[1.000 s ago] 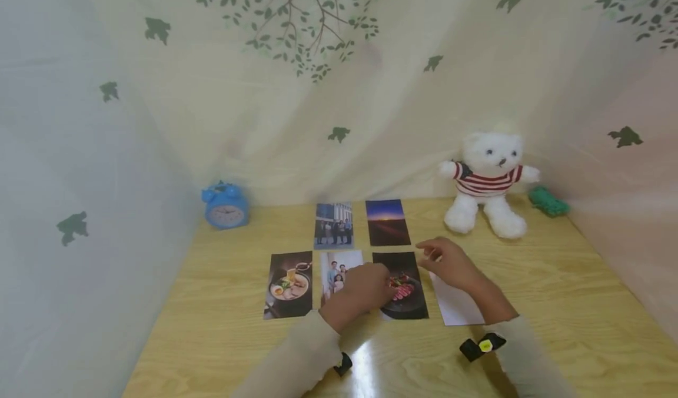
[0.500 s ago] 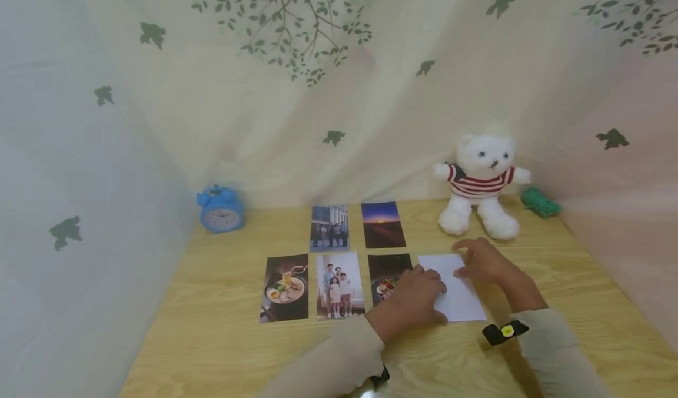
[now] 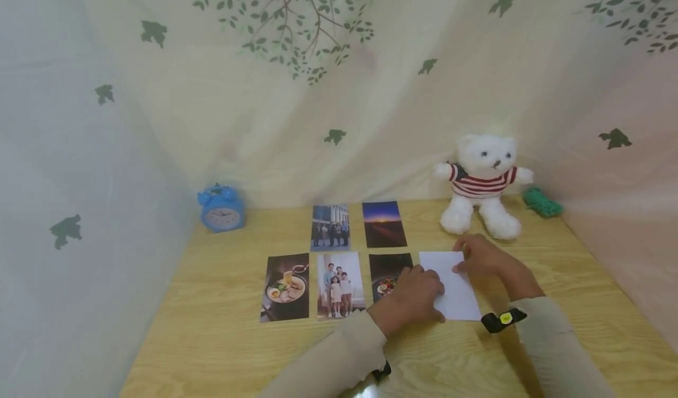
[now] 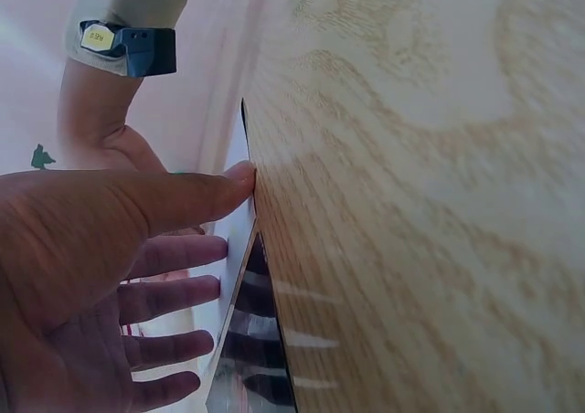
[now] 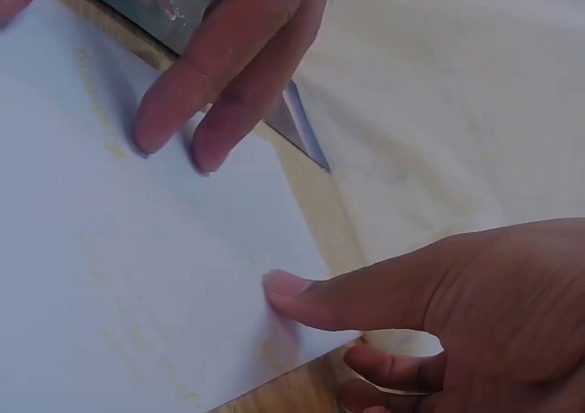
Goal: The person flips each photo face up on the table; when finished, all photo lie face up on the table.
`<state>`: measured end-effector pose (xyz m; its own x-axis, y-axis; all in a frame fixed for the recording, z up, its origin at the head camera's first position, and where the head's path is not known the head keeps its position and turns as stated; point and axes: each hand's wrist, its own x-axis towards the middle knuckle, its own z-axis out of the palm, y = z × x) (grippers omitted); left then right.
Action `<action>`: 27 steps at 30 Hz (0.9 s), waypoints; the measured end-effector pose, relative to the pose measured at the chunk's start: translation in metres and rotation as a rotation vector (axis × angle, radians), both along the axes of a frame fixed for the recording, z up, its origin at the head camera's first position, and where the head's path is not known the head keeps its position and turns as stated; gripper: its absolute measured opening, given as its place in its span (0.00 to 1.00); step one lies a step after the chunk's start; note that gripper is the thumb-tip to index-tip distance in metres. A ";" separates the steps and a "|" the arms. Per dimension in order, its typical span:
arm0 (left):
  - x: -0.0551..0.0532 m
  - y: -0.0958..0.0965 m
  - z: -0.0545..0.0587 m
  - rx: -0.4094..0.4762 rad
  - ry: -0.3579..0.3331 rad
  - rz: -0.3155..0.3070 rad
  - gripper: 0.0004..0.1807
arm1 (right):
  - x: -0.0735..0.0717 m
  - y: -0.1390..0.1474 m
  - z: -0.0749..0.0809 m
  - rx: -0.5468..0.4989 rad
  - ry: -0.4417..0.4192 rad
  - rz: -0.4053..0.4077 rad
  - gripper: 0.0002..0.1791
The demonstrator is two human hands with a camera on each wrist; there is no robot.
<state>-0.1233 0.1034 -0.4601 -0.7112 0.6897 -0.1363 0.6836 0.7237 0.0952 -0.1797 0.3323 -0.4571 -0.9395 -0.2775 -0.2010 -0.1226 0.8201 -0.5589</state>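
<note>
A white blank-faced card point(image 3: 449, 292) lies at the right end of the front row of photo prints. My left hand point(image 3: 413, 297) rests across its left side, thumb at the near edge, over the food photo point(image 3: 389, 265). In the left wrist view, the left fingers point(image 4: 174, 299) are extended along the card. My right hand point(image 3: 489, 261) is at the card's upper right corner. In the right wrist view, the right thumb point(image 5: 292, 294) touches the card's face, while the other fingers point(image 5: 393, 367) bend just beyond its edge. Faint yellowish marks show on the card.
The ramen photo point(image 3: 286, 287) and family photo point(image 3: 339, 286) lie to the left. Behind are a group photo point(image 3: 331, 227) and a sunset photo point(image 3: 384, 224). A blue alarm clock point(image 3: 221, 209), a white teddy bear point(image 3: 483, 183) and a green bundle point(image 3: 542, 202) stand along the back curtain.
My left hand has moved right from the food photo onto the white card, uncovering the family photo. My right hand has shifted right to the card's corner, and the card has turned slightly.
</note>
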 end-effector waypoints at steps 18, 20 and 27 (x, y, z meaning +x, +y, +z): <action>-0.010 0.010 0.009 0.505 -0.346 0.226 0.30 | 0.006 -0.008 0.026 -0.587 -0.316 -0.151 0.15; -0.010 0.010 0.012 0.578 -0.391 0.276 0.30 | 0.009 -0.011 0.029 -0.618 -0.302 -0.159 0.15; -0.017 0.001 0.017 0.859 -0.588 0.289 0.18 | 0.018 -0.014 0.030 -0.661 -0.235 -0.171 0.19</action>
<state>-0.1407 0.1040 -0.4432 -0.8436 0.5336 -0.0603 0.1791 0.3854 0.9052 -0.1617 0.3183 -0.4272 -0.9331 -0.2643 -0.2440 0.1615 0.2982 -0.9407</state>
